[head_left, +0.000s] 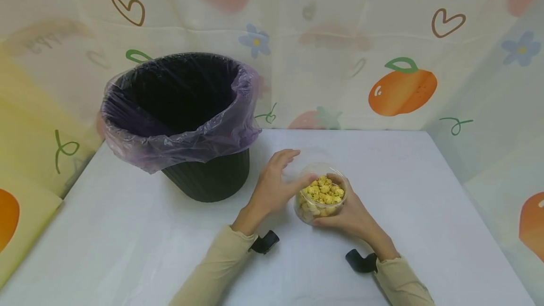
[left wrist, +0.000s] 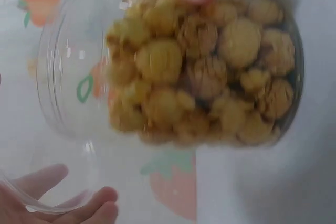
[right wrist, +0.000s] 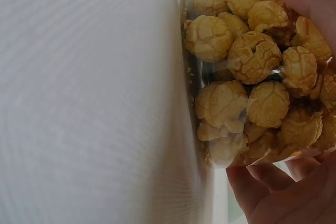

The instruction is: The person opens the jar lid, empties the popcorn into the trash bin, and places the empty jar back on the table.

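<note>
A clear plastic jar (head_left: 303, 209) with caramel popcorn (head_left: 324, 190) in it stands on the white table. My right hand (head_left: 356, 216) holds the jar from the right, thumb on the near side and fingers round the far side. In the right wrist view popcorn pieces (right wrist: 254, 59) show through the jar wall, close over the table. My left hand (head_left: 272, 187) is at the jar's upper left, its thumb near the mouth. Seen from the left wrist, that hand's fingers (left wrist: 94, 211) grip the edge of a clear round lid (left wrist: 39, 203), tilted beside the open mouth.
A black trash bin (head_left: 208, 178) stands at the left back of the table, lined with a purple plastic bag (head_left: 204, 143) folded over its rim. A printed cloth (head_left: 323, 60) hangs behind the white table (head_left: 425, 202). Black wrist cameras (head_left: 360, 261) sit at both sleeves.
</note>
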Demonstrator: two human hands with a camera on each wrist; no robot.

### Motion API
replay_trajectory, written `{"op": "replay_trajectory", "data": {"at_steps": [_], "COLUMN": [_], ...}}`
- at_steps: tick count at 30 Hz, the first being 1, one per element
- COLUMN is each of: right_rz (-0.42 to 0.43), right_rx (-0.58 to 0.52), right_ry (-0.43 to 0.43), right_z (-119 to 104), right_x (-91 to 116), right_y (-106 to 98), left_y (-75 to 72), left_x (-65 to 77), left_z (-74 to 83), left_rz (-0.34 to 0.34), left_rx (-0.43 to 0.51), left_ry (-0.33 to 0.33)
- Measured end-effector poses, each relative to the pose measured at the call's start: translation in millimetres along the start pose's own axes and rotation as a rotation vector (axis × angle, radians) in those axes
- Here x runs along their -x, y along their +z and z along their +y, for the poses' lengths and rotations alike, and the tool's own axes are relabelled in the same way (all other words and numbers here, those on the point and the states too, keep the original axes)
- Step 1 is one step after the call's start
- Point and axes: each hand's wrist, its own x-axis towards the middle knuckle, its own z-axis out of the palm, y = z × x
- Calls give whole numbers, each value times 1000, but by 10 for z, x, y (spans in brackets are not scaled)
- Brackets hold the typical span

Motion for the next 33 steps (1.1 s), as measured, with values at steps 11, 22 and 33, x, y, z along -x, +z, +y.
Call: {"op": "replay_trajectory", "data": {"at_steps": [11,22,33], "right_rz": [-12,-12,-22], "right_rx": [-38,-24,-35], "right_ry": [11,17,34], "right_z": [-9,2,-29], "right_x": [1,0,9], "right_y": [2,1,-3], "left_y": [-155,-182,-254], "left_x": [-124,-190,-229], "left_z": [-204,-302,-399], "left_rz": [-139,-271,-261], "left_rx": [51,267,187], "left_ry": [-156,-292,-369]}}
